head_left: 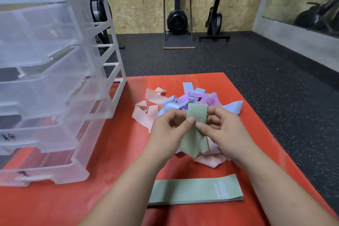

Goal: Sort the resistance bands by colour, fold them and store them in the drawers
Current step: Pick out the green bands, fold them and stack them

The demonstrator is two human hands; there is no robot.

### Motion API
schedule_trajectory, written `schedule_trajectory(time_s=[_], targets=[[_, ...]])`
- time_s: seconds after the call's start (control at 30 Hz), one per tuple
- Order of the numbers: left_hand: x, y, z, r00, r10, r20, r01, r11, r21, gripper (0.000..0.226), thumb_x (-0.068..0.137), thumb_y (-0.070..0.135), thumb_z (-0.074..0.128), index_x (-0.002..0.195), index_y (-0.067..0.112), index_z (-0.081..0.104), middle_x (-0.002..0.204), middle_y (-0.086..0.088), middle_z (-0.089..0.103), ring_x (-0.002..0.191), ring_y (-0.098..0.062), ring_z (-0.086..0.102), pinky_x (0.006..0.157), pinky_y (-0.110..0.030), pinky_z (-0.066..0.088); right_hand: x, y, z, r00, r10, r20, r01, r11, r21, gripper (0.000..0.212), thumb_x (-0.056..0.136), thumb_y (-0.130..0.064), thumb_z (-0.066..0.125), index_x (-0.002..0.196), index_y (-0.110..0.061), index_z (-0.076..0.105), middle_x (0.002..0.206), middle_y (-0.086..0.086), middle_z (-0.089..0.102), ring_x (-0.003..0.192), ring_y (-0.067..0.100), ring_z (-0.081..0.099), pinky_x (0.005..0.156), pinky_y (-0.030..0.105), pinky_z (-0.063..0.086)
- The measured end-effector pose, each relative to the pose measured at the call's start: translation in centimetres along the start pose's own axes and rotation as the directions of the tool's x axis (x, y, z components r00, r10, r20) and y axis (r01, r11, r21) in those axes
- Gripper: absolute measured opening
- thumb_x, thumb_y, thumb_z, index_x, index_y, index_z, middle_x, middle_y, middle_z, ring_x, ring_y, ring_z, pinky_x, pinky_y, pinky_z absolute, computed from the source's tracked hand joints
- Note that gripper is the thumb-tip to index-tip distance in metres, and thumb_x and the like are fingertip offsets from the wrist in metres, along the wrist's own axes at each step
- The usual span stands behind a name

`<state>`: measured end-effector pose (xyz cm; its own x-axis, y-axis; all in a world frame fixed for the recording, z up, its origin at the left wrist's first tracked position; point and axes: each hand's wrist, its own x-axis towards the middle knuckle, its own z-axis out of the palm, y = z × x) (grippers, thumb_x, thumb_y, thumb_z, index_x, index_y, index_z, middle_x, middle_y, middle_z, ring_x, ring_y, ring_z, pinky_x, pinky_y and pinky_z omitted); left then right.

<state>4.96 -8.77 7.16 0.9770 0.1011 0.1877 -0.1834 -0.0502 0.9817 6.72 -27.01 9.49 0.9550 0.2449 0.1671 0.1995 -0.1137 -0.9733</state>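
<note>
Both hands hold one green resistance band [196, 115] upright above a mixed pile of bands [185, 100] in peach, blue and purple on the red mat [117, 152]. My left hand [170, 128] pinches the band's left side with thumb and fingers. Opposite it, my right hand [223, 130] pinches the right side. The band's lower part hangs down between my wrists. A flat stack of green bands [194, 191] lies near the front of the mat. At the left stands the clear plastic drawer unit [55, 82], with several drawers pulled partly out.
The mat's far edge and right edge drop to a dark speckled gym floor [247, 64]. Black exercise machines [177, 18] stand against the wooden back wall. A mirror [308, 2] is on the right wall.
</note>
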Motion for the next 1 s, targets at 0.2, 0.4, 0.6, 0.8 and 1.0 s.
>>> schedule_trajectory(time_s=[0.2,0.4,0.6,0.8,1.0], targets=[[0.3,0.6,-1.3,0.999,0.018,0.048,-0.018,1.000,-0.002,0.019,0.095,0.027,0.079,0.100,0.009,0.076,0.091,-0.013,0.074,0.084,-0.017,0.066,0.076,-0.037,0.052,0.2,0.0,0.4,0.990,-0.069,0.119,0.091,0.979,-0.184,0.020,0.093,-0.006,0.075,0.106,-0.021,0.071,0.092,-0.002,0.079,0.089,0.020,0.076,0.085,0.045,0.062],[-0.6,2.2,-2.2,0.996,0.063,-0.061,-0.068,0.993,-0.096,0.005,0.101,0.015,0.072,0.099,0.010,0.072,0.082,0.003,0.068,0.077,-0.009,0.059,0.069,-0.023,0.048,-0.7,1.0,0.6,0.937,0.040,0.348,0.103,0.918,-0.383,0.031,0.082,-0.023,0.088,0.106,-0.028,0.069,0.090,-0.013,0.075,0.081,0.004,0.067,0.075,0.026,0.054],[-2.0,2.7,-4.8,0.964,0.049,-0.262,-0.089,0.986,-0.143,0.008,0.100,0.017,0.073,0.108,0.014,0.074,0.084,0.002,0.067,0.079,-0.013,0.060,0.074,-0.029,0.055,-1.6,1.0,-0.9,0.957,-0.008,0.290,0.165,0.837,-0.522,0.015,0.091,-0.019,0.078,0.096,-0.031,0.070,0.093,-0.020,0.073,0.091,0.000,0.067,0.080,0.015,0.046],[-3.9,3.2,-6.5,0.933,0.107,-0.344,-0.150,0.984,-0.100,0.010,0.101,0.013,0.072,0.110,0.010,0.070,0.091,-0.005,0.074,0.084,-0.012,0.066,0.076,-0.029,0.057,-2.3,0.2,-2.1,0.965,-0.216,0.148,0.261,0.796,-0.545,0.007,0.103,-0.026,0.063,0.099,-0.030,0.065,0.091,-0.017,0.068,0.087,0.006,0.063,0.077,0.026,0.046],[-4.6,1.8,-8.0,0.952,0.177,-0.251,-0.132,0.973,0.187,0.017,0.097,0.009,0.075,0.109,0.021,0.075,0.097,0.003,0.080,0.088,-0.012,0.072,0.086,-0.031,0.057,-2.3,1.0,-3.2,0.872,-0.485,0.068,0.333,0.486,-0.808,0.013,0.099,-0.038,0.064,0.104,-0.026,0.069,0.093,-0.013,0.067,0.084,0.011,0.058,0.069,0.033,0.041]])
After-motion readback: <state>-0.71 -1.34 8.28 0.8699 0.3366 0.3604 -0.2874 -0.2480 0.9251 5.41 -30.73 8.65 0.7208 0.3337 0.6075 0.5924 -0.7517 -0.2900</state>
